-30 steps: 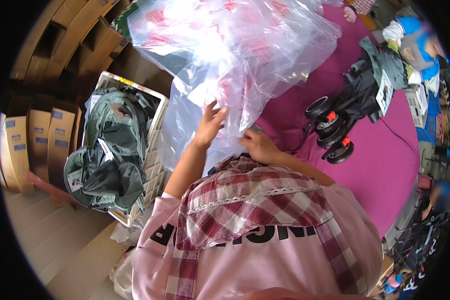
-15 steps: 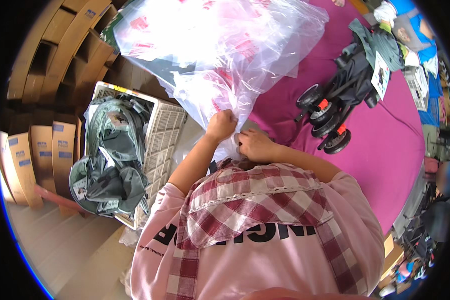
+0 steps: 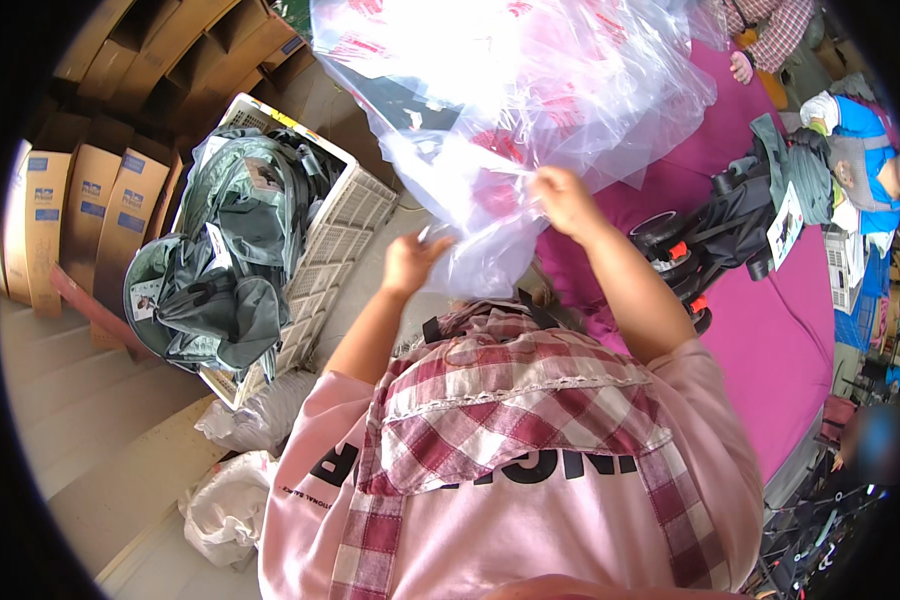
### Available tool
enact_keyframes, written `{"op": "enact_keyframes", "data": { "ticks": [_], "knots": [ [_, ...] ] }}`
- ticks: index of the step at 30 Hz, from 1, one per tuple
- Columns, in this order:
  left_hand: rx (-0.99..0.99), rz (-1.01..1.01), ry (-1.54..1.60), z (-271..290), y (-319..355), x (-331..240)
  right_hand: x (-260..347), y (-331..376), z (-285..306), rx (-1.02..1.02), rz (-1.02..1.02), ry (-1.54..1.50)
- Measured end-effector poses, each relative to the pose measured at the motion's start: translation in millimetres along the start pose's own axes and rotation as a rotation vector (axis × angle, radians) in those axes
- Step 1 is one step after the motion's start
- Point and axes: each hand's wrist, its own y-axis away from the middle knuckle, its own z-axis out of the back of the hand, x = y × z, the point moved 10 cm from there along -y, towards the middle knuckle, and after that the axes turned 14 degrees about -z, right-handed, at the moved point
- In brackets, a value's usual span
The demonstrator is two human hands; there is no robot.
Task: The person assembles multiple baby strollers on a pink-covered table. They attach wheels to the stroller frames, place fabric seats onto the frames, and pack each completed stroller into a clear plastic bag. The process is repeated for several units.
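Note:
A large clear plastic bag [image 3: 490, 110] with red print spreads out ahead of me, its near end hanging close to my chest. My left hand [image 3: 410, 264] is closed on the left edge of its near end. Farther right and higher, my right hand [image 3: 568, 203] pinches the bag's other side. The plastic between the hands is pulled apart and creased. To the right, a folded stroller frame [image 3: 720, 240] with black wheels and orange parts lies on the magenta cloth [image 3: 770, 330]. A card tag hangs from its grey-green fabric.
At left stands a white plastic crate [image 3: 345, 225] heaped with grey-green fabric seats [image 3: 235, 240]. Cardboard boxes [image 3: 100, 210] are stacked beyond it. White plastic sacks [image 3: 232, 505] lie on the floor. At the far right are co-workers, one in a checked sleeve [image 3: 778, 35].
My hands were close together at the gathered plastic. They have moved apart, the left one left and the right one up and right, spreading the bag's near end. The view has turned slightly.

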Motion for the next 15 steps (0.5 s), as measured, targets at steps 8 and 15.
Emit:
{"op": "enact_keyframes", "data": {
  "ticks": [8,15],
  "knots": [
    [0.126,-0.165,0.430,-54,-23,19,114,106,-123,0.347,0.419,0.143],
    [-0.470,0.487,0.467,28,-9,205,32,74,77,-0.384,0.137,0.970]
  ]
}}
